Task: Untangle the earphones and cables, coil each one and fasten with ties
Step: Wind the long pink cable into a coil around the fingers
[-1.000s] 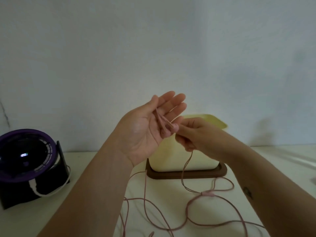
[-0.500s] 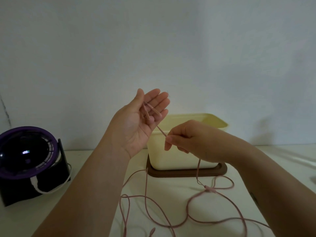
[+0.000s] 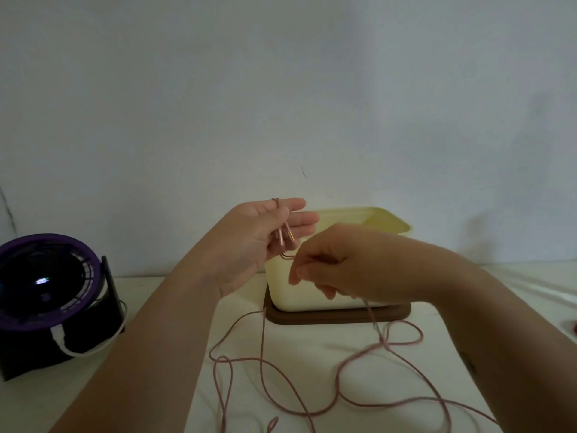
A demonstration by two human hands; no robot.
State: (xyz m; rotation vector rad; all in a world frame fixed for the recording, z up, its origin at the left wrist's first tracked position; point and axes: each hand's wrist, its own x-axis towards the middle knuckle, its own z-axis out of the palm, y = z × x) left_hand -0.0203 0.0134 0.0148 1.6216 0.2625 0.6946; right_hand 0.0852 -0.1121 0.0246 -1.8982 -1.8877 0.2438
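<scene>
My left hand (image 3: 249,242) is raised with the palm turned right and the fingers straight. The pink earbuds (image 3: 284,237) hang against those fingers, and their cord loops over the top finger. Just below and to the right, my right hand (image 3: 346,264) pinches the pink earphone cable with curled fingers. From that hand the cable (image 3: 265,370) drops to the white table and lies there in loose, crossing loops toward the front edge. No ties are in sight.
A pale yellow tub (image 3: 312,295) stands on a brown base (image 3: 337,317) right behind my hands. A purple-rimmed black fan (image 3: 46,285) with a white cord (image 3: 81,351) sits at the left. A white wall closes the back.
My left hand has dropped and turned so the earbuds hang from its fingers. My right hand has slid along the cord, moving right and down.
</scene>
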